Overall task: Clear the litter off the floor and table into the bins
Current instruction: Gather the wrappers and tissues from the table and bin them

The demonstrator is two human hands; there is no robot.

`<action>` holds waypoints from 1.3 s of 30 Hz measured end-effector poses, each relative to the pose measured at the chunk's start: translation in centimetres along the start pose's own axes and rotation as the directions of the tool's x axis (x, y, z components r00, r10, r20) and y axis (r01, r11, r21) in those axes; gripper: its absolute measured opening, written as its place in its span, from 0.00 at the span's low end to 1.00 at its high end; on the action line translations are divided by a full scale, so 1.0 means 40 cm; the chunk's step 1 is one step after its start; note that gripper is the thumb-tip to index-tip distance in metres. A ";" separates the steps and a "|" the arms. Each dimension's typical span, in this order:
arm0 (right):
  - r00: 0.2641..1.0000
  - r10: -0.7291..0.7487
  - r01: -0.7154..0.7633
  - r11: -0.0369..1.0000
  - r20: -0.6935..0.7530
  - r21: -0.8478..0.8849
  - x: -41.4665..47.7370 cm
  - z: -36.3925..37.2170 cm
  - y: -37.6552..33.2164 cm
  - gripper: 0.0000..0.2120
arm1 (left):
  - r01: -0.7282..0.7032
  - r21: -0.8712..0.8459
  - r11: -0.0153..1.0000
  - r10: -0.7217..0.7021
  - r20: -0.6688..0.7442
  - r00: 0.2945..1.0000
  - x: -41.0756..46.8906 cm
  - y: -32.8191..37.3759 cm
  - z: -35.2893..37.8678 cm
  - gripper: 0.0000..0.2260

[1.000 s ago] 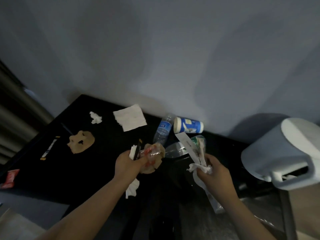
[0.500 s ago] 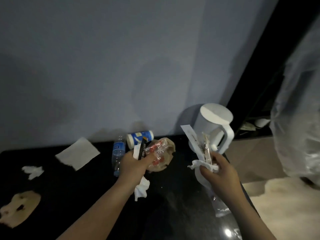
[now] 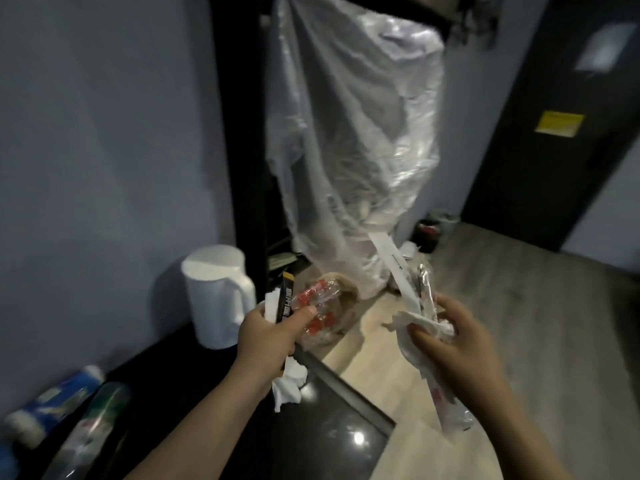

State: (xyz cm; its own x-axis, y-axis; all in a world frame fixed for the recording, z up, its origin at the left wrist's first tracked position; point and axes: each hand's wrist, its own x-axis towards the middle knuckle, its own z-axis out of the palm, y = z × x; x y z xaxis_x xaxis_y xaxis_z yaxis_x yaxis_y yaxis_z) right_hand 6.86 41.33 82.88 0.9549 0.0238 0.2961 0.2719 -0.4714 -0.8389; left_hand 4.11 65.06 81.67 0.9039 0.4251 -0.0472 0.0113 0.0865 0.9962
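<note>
My left hand [image 3: 268, 336] is closed around a bunch of litter: a clear wrapper with red print [image 3: 317, 306], a black sachet [image 3: 285, 296], a brown paper piece [image 3: 346, 303] and white tissue [image 3: 289, 382] hanging below the fist. My right hand [image 3: 457, 337] grips another bunch: crumpled tissue [image 3: 415, 320], a long white paper strip [image 3: 394, 268] and a clear plastic sleeve [image 3: 446, 407]. Both hands hover over the right end of the black table [image 3: 332, 427]. A small dark bin [image 3: 433, 230] stands on the floor by the far wall.
A white kettle [image 3: 216, 292] stands on the table by the wall. A blue-and-white canister [image 3: 55, 400] and a clear bottle [image 3: 93, 420] lie at the table's left. A large clear plastic cover [image 3: 353, 133] hangs ahead. Wooden floor [image 3: 519, 323] stretches right toward a dark door [image 3: 561, 116].
The view has swung right, from the table top to its right end, the hanging plastic and the floor. Both hands keep their bunches of litter.
</note>
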 end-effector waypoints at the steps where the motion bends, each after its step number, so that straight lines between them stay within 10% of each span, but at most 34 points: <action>1: 0.999 0.013 -0.013 1.000 -0.048 -0.012 0.012 -0.049 0.023 0.21 | -0.019 -0.005 1.000 0.020 0.052 0.998 0.013 0.003 0.066 0.11; 18: 0.922 0.067 -0.124 0.984 -0.381 -0.127 0.321 -0.786 0.367 0.24 | -0.085 -0.024 0.996 0.086 0.509 0.857 0.114 0.037 1.069 0.09; 39: 0.854 0.151 -0.241 0.963 -0.498 -0.121 1.023 -0.940 0.715 0.23 | -0.139 -0.019 0.990 0.125 0.577 0.807 0.728 0.057 1.662 0.07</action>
State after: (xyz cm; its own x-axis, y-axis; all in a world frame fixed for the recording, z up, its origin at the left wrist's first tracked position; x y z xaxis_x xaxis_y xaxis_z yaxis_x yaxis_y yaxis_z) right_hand 49.20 -4.34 88.16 0.7968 -0.4898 0.3537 0.0173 -0.5667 -0.8237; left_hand 58.89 17.74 87.46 0.9776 -0.1664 0.1286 -0.1230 0.0438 0.9914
